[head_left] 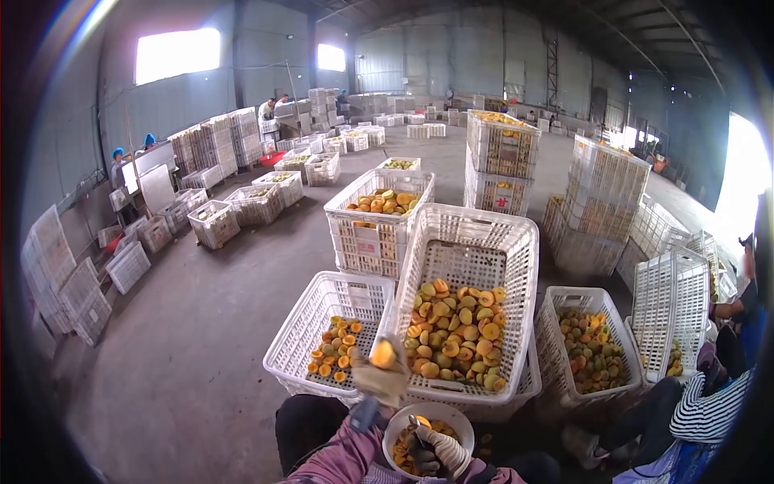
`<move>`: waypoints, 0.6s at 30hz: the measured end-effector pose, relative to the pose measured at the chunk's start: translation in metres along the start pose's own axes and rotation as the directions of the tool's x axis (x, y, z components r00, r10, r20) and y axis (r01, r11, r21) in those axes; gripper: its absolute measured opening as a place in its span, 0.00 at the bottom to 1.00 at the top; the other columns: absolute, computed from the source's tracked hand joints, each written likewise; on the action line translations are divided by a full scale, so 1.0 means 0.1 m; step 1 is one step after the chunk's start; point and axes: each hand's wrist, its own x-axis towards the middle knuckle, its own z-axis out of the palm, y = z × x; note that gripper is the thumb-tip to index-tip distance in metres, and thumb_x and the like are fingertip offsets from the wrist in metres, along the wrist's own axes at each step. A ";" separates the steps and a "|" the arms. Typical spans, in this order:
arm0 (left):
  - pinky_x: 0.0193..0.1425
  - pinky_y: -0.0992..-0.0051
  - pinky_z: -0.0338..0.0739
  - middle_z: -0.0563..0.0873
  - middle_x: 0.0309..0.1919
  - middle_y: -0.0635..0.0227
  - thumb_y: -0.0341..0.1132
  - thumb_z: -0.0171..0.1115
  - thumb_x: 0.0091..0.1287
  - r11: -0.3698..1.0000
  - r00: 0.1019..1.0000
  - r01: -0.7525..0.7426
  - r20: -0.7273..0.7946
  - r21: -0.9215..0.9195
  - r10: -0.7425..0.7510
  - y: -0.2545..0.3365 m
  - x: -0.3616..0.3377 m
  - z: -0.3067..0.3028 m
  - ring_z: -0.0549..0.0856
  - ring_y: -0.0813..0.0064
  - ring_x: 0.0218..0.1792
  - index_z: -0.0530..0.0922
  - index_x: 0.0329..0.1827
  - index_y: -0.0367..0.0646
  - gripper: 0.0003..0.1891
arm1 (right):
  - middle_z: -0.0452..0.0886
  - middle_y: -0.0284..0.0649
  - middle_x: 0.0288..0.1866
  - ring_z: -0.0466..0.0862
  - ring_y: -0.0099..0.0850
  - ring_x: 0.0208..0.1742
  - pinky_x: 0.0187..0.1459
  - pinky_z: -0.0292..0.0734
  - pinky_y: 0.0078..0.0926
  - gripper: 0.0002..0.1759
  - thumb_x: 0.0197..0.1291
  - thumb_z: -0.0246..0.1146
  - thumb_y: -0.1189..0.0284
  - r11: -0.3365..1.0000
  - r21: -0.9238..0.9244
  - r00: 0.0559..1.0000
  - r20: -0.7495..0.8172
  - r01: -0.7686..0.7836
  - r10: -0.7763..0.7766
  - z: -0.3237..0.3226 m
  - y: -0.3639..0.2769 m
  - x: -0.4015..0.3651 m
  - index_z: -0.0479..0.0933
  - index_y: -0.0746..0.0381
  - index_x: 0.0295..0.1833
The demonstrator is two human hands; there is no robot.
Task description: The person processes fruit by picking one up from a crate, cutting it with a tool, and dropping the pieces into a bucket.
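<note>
fruit (383, 355) in left hand (380, 382) near crate rim (400, 300)

The large crate (522, 323) lies between the left crate (278, 347) and the right crate (552, 343), behind the bucket (388, 436).

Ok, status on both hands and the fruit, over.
Left hand blurred, holding orange fruit. Right hand gripping metal tool over white bucket of fruit. Nothing visibly blocking either.

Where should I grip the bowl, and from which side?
I'd pinch the bowl by its far-left rim, from above: that round edge looks exposed, while the right hand covers the right side. The left hand seems to hold fruit, so free it first.
</note>
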 end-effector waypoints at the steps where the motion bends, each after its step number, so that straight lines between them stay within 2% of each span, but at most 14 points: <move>1: 0.35 0.74 0.74 0.78 0.27 0.65 0.48 0.54 0.63 0.977 0.996 -0.037 -0.083 -0.208 0.020 0.06 0.10 0.06 0.77 0.70 0.28 0.73 0.34 0.41 0.17 | 0.59 0.27 0.13 0.57 0.21 0.10 0.13 0.51 0.20 0.18 0.64 0.51 0.53 1.000 0.008 1.000 0.006 0.003 -0.003 -0.01 0.01 0.00 0.70 0.56 0.32; 3: 0.35 0.75 0.74 0.78 0.28 0.66 0.47 0.54 0.63 0.948 0.991 -0.053 -0.132 -0.313 0.012 -0.06 0.29 0.09 0.77 0.71 0.27 0.73 0.35 0.40 0.16 | 0.74 0.29 0.17 0.70 0.25 0.14 0.17 0.68 0.23 0.22 0.60 0.53 0.45 0.973 0.044 0.936 -0.286 0.225 -0.204 -0.12 0.04 0.06 0.74 0.51 0.29; 4: 0.35 0.75 0.74 0.78 0.28 0.66 0.46 0.54 0.63 0.973 0.997 0.003 -0.080 -0.231 -0.022 -0.19 0.43 0.08 0.77 0.71 0.27 0.74 0.35 0.40 0.16 | 0.80 0.33 0.27 0.78 0.27 0.25 0.29 0.77 0.27 0.23 0.60 0.54 0.46 0.910 0.323 0.953 -0.240 0.259 -0.186 -0.43 0.14 0.33 0.77 0.56 0.38; 5: 0.34 0.76 0.74 0.78 0.28 0.67 0.46 0.54 0.63 0.995 0.994 0.096 0.056 -0.021 -0.095 -0.33 0.61 0.00 0.77 0.71 0.27 0.74 0.36 0.40 0.15 | 0.81 0.34 0.31 0.80 0.29 0.31 0.35 0.77 0.29 0.22 0.61 0.54 0.48 0.877 0.372 0.935 -0.295 0.303 -0.198 -0.71 0.20 0.58 0.78 0.56 0.39; 6: 0.34 0.76 0.74 0.78 0.28 0.67 0.45 0.54 0.63 0.944 0.969 0.132 0.161 0.303 -0.187 -0.51 0.82 -0.06 0.77 0.72 0.26 0.74 0.36 0.40 0.15 | 0.80 0.34 0.32 0.79 0.29 0.33 0.37 0.77 0.30 0.22 0.61 0.54 0.49 0.860 0.244 0.849 -0.416 0.449 -0.325 -0.88 0.21 0.69 0.78 0.57 0.39; 7: 0.33 0.78 0.74 0.80 0.27 0.69 0.44 0.54 0.63 0.789 0.975 0.206 -0.052 0.579 -0.216 -0.84 1.00 -0.01 0.78 0.74 0.28 0.76 0.39 0.41 0.14 | 0.80 0.33 0.32 0.78 0.29 0.34 0.39 0.76 0.30 0.22 0.61 0.54 0.49 0.817 0.099 0.732 -0.515 0.567 -0.446 -0.98 0.20 0.75 0.78 0.57 0.39; 8: 0.42 0.72 0.74 0.79 0.39 0.65 0.43 0.56 0.61 0.157 0.920 -0.172 0.216 0.973 -0.328 -1.02 1.53 -0.55 0.79 0.69 0.37 0.72 0.49 0.43 0.17 | 0.80 0.33 0.32 0.78 0.29 0.34 0.39 0.76 0.30 0.22 0.61 0.54 0.49 0.815 0.104 0.732 -0.514 0.570 -0.446 -0.86 0.07 0.66 0.78 0.57 0.39; 9: 0.51 0.67 0.74 0.79 0.51 0.62 0.41 0.58 0.60 -0.478 0.766 -0.601 0.290 0.641 -0.574 -1.15 1.97 -1.09 0.80 0.64 0.47 0.69 0.59 0.44 0.24 | 0.78 0.32 0.28 0.76 0.28 0.30 0.34 0.75 0.28 0.20 0.62 0.55 0.50 0.809 0.231 0.771 -0.520 0.541 -0.368 -0.72 -0.07 0.54 0.77 0.57 0.36; 11: 0.67 0.58 0.60 0.60 0.67 0.51 0.40 0.59 0.53 -0.852 0.907 -0.406 0.030 0.330 -0.421 -1.35 1.81 -1.14 0.63 0.51 0.65 0.62 0.66 0.47 0.35 | 0.76 0.30 0.24 0.75 0.26 0.25 0.29 0.74 0.27 0.19 0.62 0.55 0.51 0.783 0.353 0.805 -0.515 0.512 -0.294 -0.48 -0.27 0.30 0.76 0.56 0.33; 13: 0.69 0.59 0.56 0.52 0.70 0.51 0.41 0.58 0.54 -0.878 0.879 -0.462 -0.063 0.126 -0.472 -1.37 1.78 -1.14 0.58 0.46 0.68 0.53 0.71 0.50 0.39 | 0.68 0.26 0.16 0.67 0.22 0.16 0.18 0.65 0.21 0.18 0.62 0.55 0.52 0.752 0.266 0.761 -0.474 0.603 -0.442 -0.39 -0.36 0.16 0.72 0.52 0.25; 14: 0.69 0.61 0.58 0.58 0.69 0.54 0.39 0.56 0.58 -0.899 0.905 -0.408 -0.058 0.160 -0.421 -1.42 1.77 -1.10 0.61 0.52 0.68 0.59 0.68 0.51 0.32 | 0.63 0.23 0.12 0.61 0.19 0.11 0.13 0.55 0.18 0.20 0.62 0.55 0.52 0.733 0.247 0.724 -0.522 0.634 -0.451 -0.45 -0.37 0.27 0.68 0.49 0.20; 15: 0.69 0.61 0.58 0.58 0.69 0.54 0.39 0.56 0.58 -0.899 0.904 -0.408 -0.065 0.157 -0.422 -1.41 1.79 -1.07 0.61 0.52 0.68 0.59 0.68 0.51 0.32 | 0.63 0.23 0.12 0.61 0.19 0.11 0.13 0.55 0.18 0.20 0.62 0.55 0.52 0.732 0.253 0.727 -0.522 0.632 -0.446 -0.43 -0.37 0.29 0.68 0.49 0.20; 17: 0.65 0.62 0.63 0.61 0.67 0.52 0.40 0.55 0.59 -0.878 0.884 -0.256 -0.269 0.405 -0.383 -1.33 1.80 -1.00 0.67 0.52 0.64 0.62 0.66 0.50 0.29 | 0.61 0.23 0.12 0.58 0.18 0.10 0.12 0.52 0.17 0.20 0.62 0.55 0.52 0.769 0.234 0.717 -0.587 0.595 -0.376 -0.36 -0.38 0.29 0.67 0.48 0.20; 18: 0.65 0.62 0.63 0.61 0.67 0.52 0.40 0.55 0.59 -0.878 0.884 -0.253 -0.273 0.406 -0.380 -1.29 1.78 -0.97 0.67 0.52 0.64 0.62 0.66 0.50 0.29 | 0.61 0.23 0.12 0.58 0.18 0.10 0.12 0.52 0.17 0.20 0.62 0.55 0.52 0.771 0.235 0.719 -0.587 0.591 -0.372 -0.47 -0.32 0.32 0.67 0.48 0.20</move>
